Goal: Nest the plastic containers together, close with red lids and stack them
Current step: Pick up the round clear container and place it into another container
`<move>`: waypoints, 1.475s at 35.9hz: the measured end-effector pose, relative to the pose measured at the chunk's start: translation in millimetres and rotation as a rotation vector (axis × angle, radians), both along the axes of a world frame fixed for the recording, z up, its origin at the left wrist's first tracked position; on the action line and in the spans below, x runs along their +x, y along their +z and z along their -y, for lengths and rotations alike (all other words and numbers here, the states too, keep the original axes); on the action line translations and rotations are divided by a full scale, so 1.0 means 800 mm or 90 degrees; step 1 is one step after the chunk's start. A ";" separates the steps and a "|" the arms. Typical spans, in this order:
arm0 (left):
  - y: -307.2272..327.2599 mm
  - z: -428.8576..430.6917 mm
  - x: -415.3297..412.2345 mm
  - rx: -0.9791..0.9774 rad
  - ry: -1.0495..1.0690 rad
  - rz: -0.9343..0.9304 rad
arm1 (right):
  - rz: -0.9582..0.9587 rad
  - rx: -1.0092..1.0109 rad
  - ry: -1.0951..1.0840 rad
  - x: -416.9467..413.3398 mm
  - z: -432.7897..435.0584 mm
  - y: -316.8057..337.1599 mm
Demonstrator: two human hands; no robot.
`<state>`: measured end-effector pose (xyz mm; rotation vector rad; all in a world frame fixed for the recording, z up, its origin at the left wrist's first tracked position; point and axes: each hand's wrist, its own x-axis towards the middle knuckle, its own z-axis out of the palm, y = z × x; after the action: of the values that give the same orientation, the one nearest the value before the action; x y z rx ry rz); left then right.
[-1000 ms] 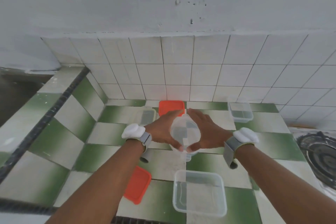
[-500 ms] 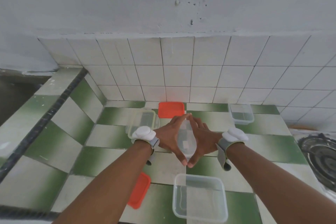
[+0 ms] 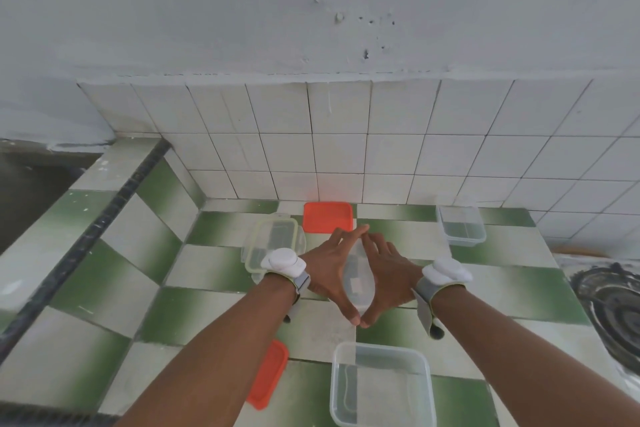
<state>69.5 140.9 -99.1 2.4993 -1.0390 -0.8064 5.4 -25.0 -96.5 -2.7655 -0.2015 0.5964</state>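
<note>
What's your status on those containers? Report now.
Left hand and right hand both clamped on a clear container, held above the counter. Large open container directly below. Two red lids unused. Nothing in the way.

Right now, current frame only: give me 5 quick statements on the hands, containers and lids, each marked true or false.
1. Both hands, left hand and right hand, hold one clear container between them. True.
2. Two red lids are in view. True: one by the wall, one near the front edge.
3. The large clear container nearest the person already has a red lid on. False: it is open, with no lid.
4. The small clear container far right is stacked on a red lid. False: it sits directly on the tiled counter, apart from both lids.
5. The green-rimmed container lies left of the hands. True.
</note>
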 end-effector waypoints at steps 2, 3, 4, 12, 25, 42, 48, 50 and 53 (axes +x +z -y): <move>-0.001 -0.001 -0.006 -0.011 -0.002 0.034 | 0.049 0.008 -0.001 -0.008 -0.001 -0.008; -0.002 -0.001 -0.009 -0.013 -0.005 0.051 | 0.071 0.017 -0.004 -0.012 -0.001 -0.014; -0.002 0.000 -0.011 -0.014 -0.009 0.065 | 0.092 0.028 -0.008 -0.013 0.000 -0.018; -0.004 -0.001 -0.014 -0.043 -0.001 0.038 | 0.086 0.068 -0.011 -0.016 0.004 -0.014; -0.021 0.003 -0.040 -0.527 0.532 -0.375 | 0.020 0.726 -0.386 -0.021 0.006 -0.024; -0.028 -0.004 -0.043 -0.379 0.517 -0.228 | 0.065 0.402 -0.277 -0.028 0.018 -0.029; -0.027 -0.031 -0.047 -0.362 0.624 -0.212 | 0.256 0.159 -0.208 -0.068 0.036 -0.005; -0.022 -0.025 -0.043 -0.372 0.635 -0.229 | 0.200 0.175 -0.205 -0.070 0.037 -0.004; -0.016 -0.004 -0.033 -0.390 0.646 -0.216 | 0.193 0.170 -0.245 -0.055 0.042 0.001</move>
<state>43.5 144.0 -112.1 1.8661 0.1490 -0.4438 -38.3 -58.4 -96.0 -2.5210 0.1729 0.0458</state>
